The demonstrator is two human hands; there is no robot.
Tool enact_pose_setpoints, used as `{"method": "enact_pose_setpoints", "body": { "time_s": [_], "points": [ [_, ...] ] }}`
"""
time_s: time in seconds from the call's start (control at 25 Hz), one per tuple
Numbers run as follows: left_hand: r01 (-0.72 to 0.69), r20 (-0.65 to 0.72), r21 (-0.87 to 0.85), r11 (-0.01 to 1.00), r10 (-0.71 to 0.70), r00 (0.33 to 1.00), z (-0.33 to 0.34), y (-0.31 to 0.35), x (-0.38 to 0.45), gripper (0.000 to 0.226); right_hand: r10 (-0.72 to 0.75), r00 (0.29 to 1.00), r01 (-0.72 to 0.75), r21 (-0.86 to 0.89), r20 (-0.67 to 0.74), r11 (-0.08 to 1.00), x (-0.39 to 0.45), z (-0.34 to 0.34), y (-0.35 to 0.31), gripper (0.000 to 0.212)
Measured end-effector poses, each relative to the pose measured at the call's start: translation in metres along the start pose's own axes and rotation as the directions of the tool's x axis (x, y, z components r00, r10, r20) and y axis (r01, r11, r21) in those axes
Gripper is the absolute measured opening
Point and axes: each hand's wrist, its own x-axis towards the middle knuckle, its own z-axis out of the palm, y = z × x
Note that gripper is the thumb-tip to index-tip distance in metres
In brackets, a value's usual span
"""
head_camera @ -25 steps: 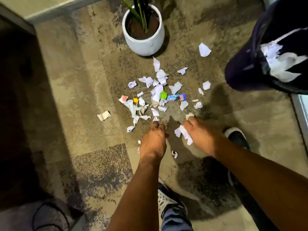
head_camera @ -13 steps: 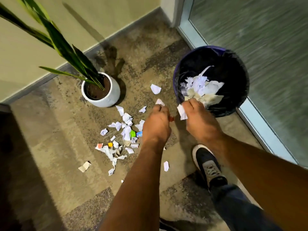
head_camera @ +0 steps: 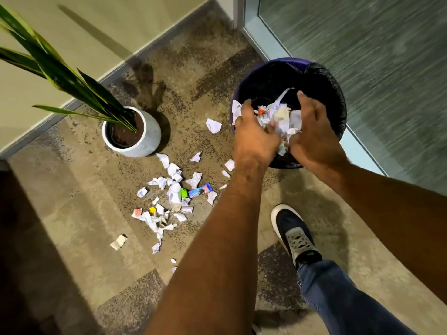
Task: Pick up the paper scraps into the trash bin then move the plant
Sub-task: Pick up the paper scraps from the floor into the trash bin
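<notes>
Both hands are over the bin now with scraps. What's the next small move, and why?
Probably let go so the paper drops in: both the left hand and the right hand are over the open trash bin, with crumpled scraps between them. Then go back for the pile on the floor beside the plant pot.
</notes>
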Motion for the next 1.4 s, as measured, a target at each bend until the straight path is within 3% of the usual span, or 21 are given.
{"method": "enact_pose_setpoints", "body": {
  "time_s": [0.08,0.16,0.32,0.44,0.6,0.72,0.96,1.2,1.32,1.4],
  "points": [
    [-0.027,0.019,-0.037,0.999,0.028,0.999,0.004,-0.002,0.0,0.07,-0.072,0.995,0.063,-0.126,-0.065,0.99,-0.007,0.004,0.007,0.08],
    [-0.085,0.033,0.009,0.996,0.085,0.996,0.001,-0.009,-0.005,0.054,-0.202,0.976,0.17,-0.29,-0.082,0.942,-0.017,0.011,0.004,0.062],
    [-0.123,0.027,0.233,0.965,0.119,0.992,-0.02,-0.048,-0.029,0.027,-0.314,0.949,0.31,-0.237,0.022,0.921,-0.043,0.032,-0.021,0.047],
    [-0.065,0.176,0.441,0.895,-0.016,0.984,-0.037,-0.114,-0.053,0.032,-0.317,0.925,0.367,-0.276,0.21,0.888,-0.06,0.063,-0.041,0.053],
    [0.061,0.32,0.641,0.765,-0.339,0.885,-0.06,-0.21,-0.087,0.059,-0.173,0.898,0.353,-0.426,0.405,0.833,-0.079,0.109,-0.06,0.066],
    [0.144,0.296,0.633,0.76,-0.41,0.862,-0.077,-0.264,-0.109,0.066,-0.148,0.847,0.398,-0.423,0.511,0.814,-0.09,0.142,-0.07,0.073],
    [0.255,0.185,0.557,0.79,-0.417,0.89,-0.106,-0.361,-0.127,0.079,-0.171,0.709,0.56,-0.398,0.684,0.727,-0.101,0.221,-0.09,0.078],
    [0.32,0.115,0.515,0.796,-0.433,0.894,-0.117,-0.449,-0.131,0.085,-0.093,0.688,0.598,-0.49,0.72,0.634,-0.094,0.31,-0.085,0.092],
    [0.28,0.238,0.528,0.802,-0.456,0.858,-0.101,-0.482,-0.13,0.1,0.059,0.698,0.496,-0.541,0.714,0.679,-0.098,0.343,-0.059,0.111],
    [0.238,0.272,0.548,0.802,-0.439,0.856,-0.092,-0.509,-0.112,0.107,0.028,0.698,0.5,-0.515,0.716,0.697,-0.094,0.38,-0.052,0.115]
  ]
}}
